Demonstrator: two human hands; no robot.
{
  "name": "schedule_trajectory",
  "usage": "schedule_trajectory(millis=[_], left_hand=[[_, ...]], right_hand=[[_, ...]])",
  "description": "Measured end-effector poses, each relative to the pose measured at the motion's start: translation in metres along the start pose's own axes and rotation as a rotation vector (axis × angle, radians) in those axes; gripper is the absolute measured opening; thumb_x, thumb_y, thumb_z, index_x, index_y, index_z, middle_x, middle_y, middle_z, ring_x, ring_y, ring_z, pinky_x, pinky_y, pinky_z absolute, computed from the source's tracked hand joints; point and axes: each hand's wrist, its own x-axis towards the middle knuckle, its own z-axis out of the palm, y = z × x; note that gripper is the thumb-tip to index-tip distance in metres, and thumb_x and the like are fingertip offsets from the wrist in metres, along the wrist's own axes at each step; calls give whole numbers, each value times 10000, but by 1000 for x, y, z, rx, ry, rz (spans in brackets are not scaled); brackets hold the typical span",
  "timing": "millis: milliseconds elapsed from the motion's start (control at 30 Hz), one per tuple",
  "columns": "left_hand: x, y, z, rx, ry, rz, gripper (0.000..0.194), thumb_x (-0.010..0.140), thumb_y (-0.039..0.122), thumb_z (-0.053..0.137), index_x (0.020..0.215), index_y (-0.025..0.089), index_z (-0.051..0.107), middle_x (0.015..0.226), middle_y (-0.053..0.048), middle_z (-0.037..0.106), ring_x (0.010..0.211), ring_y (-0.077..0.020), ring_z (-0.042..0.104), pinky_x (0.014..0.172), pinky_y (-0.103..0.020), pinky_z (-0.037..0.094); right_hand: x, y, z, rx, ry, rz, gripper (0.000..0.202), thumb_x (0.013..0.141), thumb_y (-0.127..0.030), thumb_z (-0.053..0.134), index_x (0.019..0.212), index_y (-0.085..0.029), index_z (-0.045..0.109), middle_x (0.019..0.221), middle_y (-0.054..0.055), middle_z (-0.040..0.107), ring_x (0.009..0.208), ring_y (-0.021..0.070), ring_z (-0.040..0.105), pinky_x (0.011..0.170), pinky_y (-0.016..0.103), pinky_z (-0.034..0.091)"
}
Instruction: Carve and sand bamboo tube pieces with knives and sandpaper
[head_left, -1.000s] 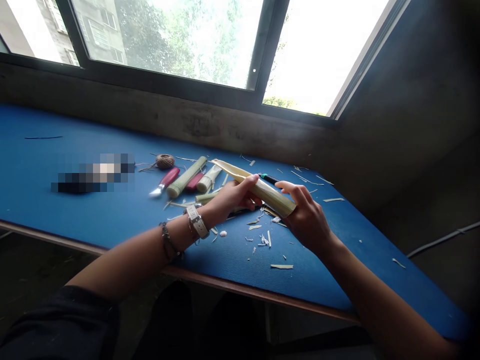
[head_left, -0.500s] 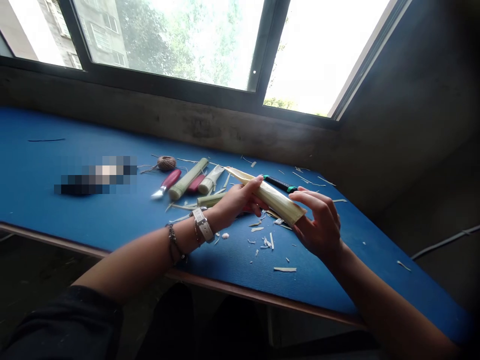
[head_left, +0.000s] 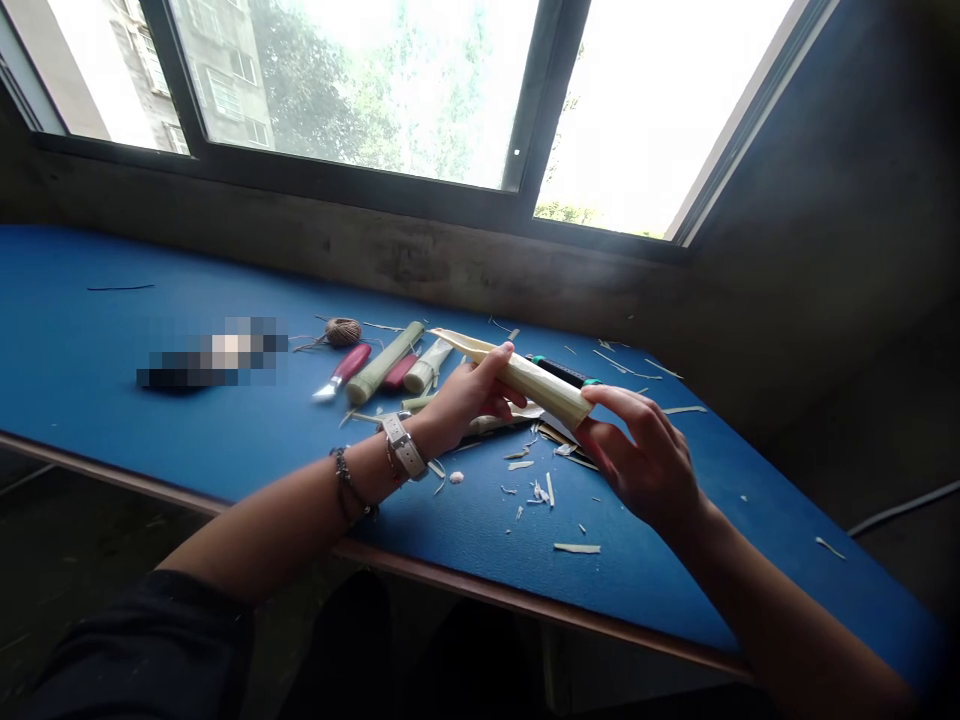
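Observation:
A pale, peeled bamboo piece (head_left: 546, 388), cut to a slanted, pointed tip at its far left end, is held above the table. My left hand (head_left: 480, 395) wraps round its middle with the thumb on top. At the near right end, my right hand (head_left: 637, 440) grips the bamboo between its fingers and thumb. Partly hidden behind the piece is a black and green tool handle (head_left: 564, 372). Beneath my hands lie another pale bamboo strip (head_left: 525, 412) and scattered shavings (head_left: 540, 492).
On the blue table (head_left: 465, 545) lie a red-handled knife (head_left: 342, 374), a green bamboo tube (head_left: 386, 362), a shorter bamboo piece (head_left: 427, 366), another red handle (head_left: 400, 372) and a ball of twine (head_left: 343, 332). A blurred-out object (head_left: 214, 358) sits left. A window (head_left: 375, 90) stands behind.
My right fingers have shifted on the bamboo's near end, and the piece has turned slightly. Both hands still hold it. The whole view has moved a little.

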Motion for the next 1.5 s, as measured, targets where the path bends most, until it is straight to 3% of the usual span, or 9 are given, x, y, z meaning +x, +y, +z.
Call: schedule_trajectory(millis=[133, 433, 533, 700, 967, 1133, 1233, 1333, 1500], left_hand=[[-2, 0, 0, -24, 14, 29, 328, 844, 436, 508, 840, 113, 568, 587, -15, 601, 503, -86, 563, 415, -161, 422], [-10, 5, 4, 23, 0, 110, 336, 848, 427, 499, 877, 100, 571, 655, -49, 638, 587, -109, 605, 474, -180, 453], [-11, 5, 4, 53, -22, 146, 347, 841, 437, 505, 868, 98, 571, 648, -51, 640, 583, -113, 609, 493, -193, 471], [-12, 4, 5, 92, -32, 160, 332, 842, 420, 508, 874, 94, 567, 680, -58, 646, 591, -117, 618, 508, -202, 495], [-10, 0, 9, 87, -25, 111, 298, 838, 396, 522, 917, 113, 570, 710, -51, 658, 614, -123, 629, 532, -209, 512], [-3, -1, -1, 5, 47, 79, 324, 835, 413, 528, 885, 98, 587, 703, -50, 655, 631, -112, 626, 563, -193, 510], [-1, -1, -5, 1, 42, 69, 325, 834, 417, 529, 891, 103, 590, 716, -48, 662, 640, -115, 630, 578, -201, 514], [-2, -2, -4, 58, 28, 112, 352, 829, 445, 526, 890, 104, 590, 710, -49, 666, 642, -125, 637, 575, -213, 520], [-8, 0, 2, 144, 6, 167, 363, 813, 447, 544, 923, 104, 588, 722, -58, 680, 645, -142, 656, 582, -238, 535]], right_hand=[[-5, 4, 7, 6, 6, 144, 234, 777, -103, 608, 988, -196, 575, 1075, 89, 601, 1010, 214, 580, 824, 363, 536], [-7, 11, 18, -39, 17, 90, 412, 787, -129, 600, 1191, -188, 543, 1281, 123, 507, 1152, 267, 483, 903, 452, 499], [-9, 11, 22, 36, -39, 127, 415, 814, -151, 564, 1227, -189, 532, 1344, 128, 455, 1187, 283, 458, 925, 483, 478], [-10, 9, 24, 184, -159, 226, 523, 852, -189, 513, 1360, -197, 388, 1394, 139, 396, 1238, 280, 414, 928, 466, 479], [-10, 10, 25, 327, -295, 417, 585, 834, -318, 550, 1371, -196, 353, 1431, 140, 336, 1258, 268, 404, 932, 461, 482], [-11, 23, 21, 270, -205, 313, 268, 863, -249, 506, 1114, -237, 600, 1404, 98, 380, 1205, 268, 456, 888, 506, 485], [-11, 27, 18, 310, -171, 307, 214, 872, -220, 490, 1032, -217, 631, 1337, 103, 450, 1123, 231, 517, 847, 466, 513], [-11, 26, 17, 357, -210, 293, 227, 881, -198, 464, 1053, -189, 613, 1303, 120, 479, 1084, 213, 536, 828, 434, 526], [-15, 26, 20, 347, -332, 309, 381, 869, -152, 419, 1229, -230, 517, 1401, 113, 384, 1176, 263, 471, 851, 492, 504]])
